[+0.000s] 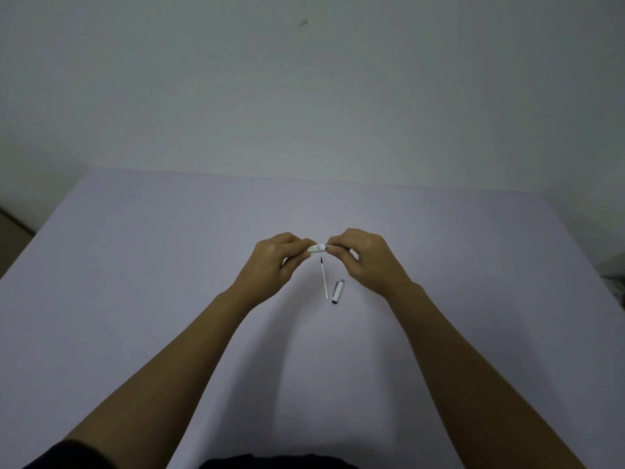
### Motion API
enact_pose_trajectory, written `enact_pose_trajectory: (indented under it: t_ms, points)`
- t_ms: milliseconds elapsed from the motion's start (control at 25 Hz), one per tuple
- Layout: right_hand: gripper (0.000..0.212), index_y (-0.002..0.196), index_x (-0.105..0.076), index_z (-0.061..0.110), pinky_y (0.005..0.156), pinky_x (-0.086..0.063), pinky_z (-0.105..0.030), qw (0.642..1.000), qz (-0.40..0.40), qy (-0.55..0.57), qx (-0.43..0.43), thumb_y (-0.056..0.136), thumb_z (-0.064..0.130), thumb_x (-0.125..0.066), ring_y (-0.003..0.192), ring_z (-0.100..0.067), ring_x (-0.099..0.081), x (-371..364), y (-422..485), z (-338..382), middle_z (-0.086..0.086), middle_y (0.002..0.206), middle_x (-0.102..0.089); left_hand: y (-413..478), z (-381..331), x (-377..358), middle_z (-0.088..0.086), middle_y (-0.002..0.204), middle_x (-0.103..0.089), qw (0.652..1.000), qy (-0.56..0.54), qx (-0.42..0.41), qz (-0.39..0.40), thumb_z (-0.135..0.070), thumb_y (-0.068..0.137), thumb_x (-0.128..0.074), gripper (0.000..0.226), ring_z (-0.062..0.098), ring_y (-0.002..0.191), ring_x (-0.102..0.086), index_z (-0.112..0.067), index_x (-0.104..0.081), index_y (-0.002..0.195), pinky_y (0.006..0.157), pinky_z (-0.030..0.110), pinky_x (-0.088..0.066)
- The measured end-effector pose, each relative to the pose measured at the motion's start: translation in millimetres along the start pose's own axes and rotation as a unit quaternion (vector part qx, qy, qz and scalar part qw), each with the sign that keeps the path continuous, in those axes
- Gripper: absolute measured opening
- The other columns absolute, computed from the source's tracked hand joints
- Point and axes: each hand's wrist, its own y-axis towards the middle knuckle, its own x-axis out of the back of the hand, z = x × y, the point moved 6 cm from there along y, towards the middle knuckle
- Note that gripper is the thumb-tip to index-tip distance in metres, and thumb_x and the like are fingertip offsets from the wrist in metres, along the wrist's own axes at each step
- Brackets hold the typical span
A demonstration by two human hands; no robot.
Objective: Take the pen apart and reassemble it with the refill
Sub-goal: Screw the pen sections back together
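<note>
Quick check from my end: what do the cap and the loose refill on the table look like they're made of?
Pen cap: looks like glossy white plastic with a silvery, probably metal, end band and clip, going by the shine; too small to be sure. Refill: thin matte white plastic tube with a darker, likely metal, tip pointing away from the person.

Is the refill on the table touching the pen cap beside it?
Apart. The head view shows bare table between the refill and the pen cap along their whole length.
</note>
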Motion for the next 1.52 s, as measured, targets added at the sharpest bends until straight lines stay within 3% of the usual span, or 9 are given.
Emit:
enact_pose_trajectory:
  t_ms: [240, 360, 560, 720, 1000, 1120, 1200, 1320, 1520]
  points:
    - [0.028, 0.117, -0.06, 0.011, 0.087, -0.041, -0.009, 0.992, -0.029, 0.072, -0.104, 0.093, 0.02, -0.049, 0.097, -0.006, -0.059, -8.9, -6.9, -37.9, -0.002, 0.103, -0.068, -6.1, 17.7, -1.2, 0.009, 0.085, -0.066, 0.998, -0.018, 0.055, -0.022, -0.011, 0.089, -0.056, 0.021, 0.022, 0.073, -0.058, -0.013, -0.066, 0.108, 0.066, 0.015, -0.038]
    - [0.023, 0.11, -0.065, 0.004, 0.087, -0.043, -0.023, 0.988, 0.004, -0.012, -0.153, 0.093, 0.009, -0.05, 0.099, -0.025, -0.064, -35.0, -22.0, -74.0, -0.014, 0.104, -0.07, -4.0, 30.9, -3.2, 0.008, 0.083, -0.066, 0.996, -0.018, 0.082, -0.023, -0.013, 0.089, -0.056, 0.02, 0.019, 0.071, -0.056, -0.014, -0.066, 0.107, 0.065, 0.008, -0.035]
    - [0.03, 0.102, -0.065, -0.001, 0.083, -0.047, -0.035, 0.911, 0.048, -0.038, -0.408, 0.087, 0.025, -0.061, 0.095, -0.033, -0.064, -84.7, -64.5, -134.5, -0.02, 0.097, -0.072, 4.2, 47.0, -8.3, 0.006, 0.082, -0.066, 0.994, -0.021, 0.106, -0.029, -0.013, 0.089, -0.056, 0.02, 0.013, 0.069, -0.053, -0.013, -0.066, 0.107, 0.066, 0.003, -0.035]
    - [0.031, 0.09, -0.064, -0.002, 0.074, -0.047, -0.031, 0.875, 0.034, -0.026, -0.482, 0.08, 0.027, -0.068, 0.089, -0.032, -0.065, -105.7, -70.9, -143.5, -0.018, 0.09, -0.071, 7.8, 56.3, -17.1, 0.008, 0.083, -0.067, 0.993, -0.022, 0.115, -0.016, -0.013, 0.089, -0.057, 0.021, 0.013, 0.07, -0.054, -0.012, -0.066, 0.107, 0.064, 0.003, -0.034]
    - [0.021, 0.093, -0.069, 0.002, 0.074, -0.046, -0.025, 0.848, 0.014, 0.016, -0.529, 0.078, 0.016, -0.068, 0.093, -0.026, -0.063, -106.7, -68.4, -151.4, -0.011, 0.095, -0.071, 5.0, 61.0, -21.9, 0.008, 0.083, -0.067, 0.992, -0.019, 0.124, -0.002, -0.012, 0.089, -0.057, 0.02, 0.013, 0.07, -0.054, -0.012, -0.067, 0.106, 0.066, 0.002, -0.035]
    - [0.013, 0.085, -0.071, 0.008, 0.06, -0.042, -0.014, 0.833, -0.047, 0.136, -0.535, 0.078, 0.017, -0.066, 0.077, -0.016, -0.059, -94.1, -65.9, -146.9, -0.001, 0.075, -0.066, -1.1, 62.6, -18.6, 0.008, 0.083, -0.067, 0.992, -0.014, 0.125, 0.001, -0.012, 0.088, -0.057, 0.02, 0.013, 0.071, -0.054, -0.012, -0.067, 0.106, 0.066, -0.001, -0.033]
    - [0.009, 0.086, -0.069, 0.013, 0.073, -0.049, -0.018, 0.8, -0.116, 0.258, -0.529, 0.079, 0.018, -0.067, 0.079, -0.015, -0.061, -81.7, -60.1, -139.7, -0.002, 0.08, -0.068, -6.0, 63.4, -17.4, 0.009, 0.084, -0.068, 0.991, -0.006, 0.132, -0.001, -0.012, 0.088, -0.058, 0.02, 0.014, 0.071, -0.055, -0.012, -0.067, 0.106, 0.064, 0.0, -0.034]
    - [0.004, 0.088, -0.062, 0.011, 0.075, -0.054, -0.02, 0.736, -0.201, 0.441, -0.473, 0.084, 0.012, -0.064, 0.084, -0.015, -0.066, -65.8, -48.0, -122.7, -0.01, 0.091, -0.07, -11.3, 60.8, -18.8, 0.011, 0.083, -0.069, 0.99, 0.009, 0.137, -0.007, -0.013, 0.088, -0.058, 0.02, 0.02, 0.071, -0.058, -0.012, -0.067, 0.106, 0.064, 0.013, -0.04]
    - [0.009, 0.097, -0.06, 0.007, 0.072, -0.054, -0.013, 0.725, -0.229, 0.517, -0.393, 0.089, 0.006, -0.057, 0.088, -0.012, -0.067, -45.8, -31.5, -94.3, -0.014, 0.098, -0.067, -13.1, 46.1, -16.1, 0.013, 0.08, -0.069, 0.993, 0.016, 0.117, -0.025, -0.011, 0.088, -0.058, 0.019, 0.025, 0.07, -0.06, -0.011, -0.067, 0.104, 0.064, 0.031, -0.046]
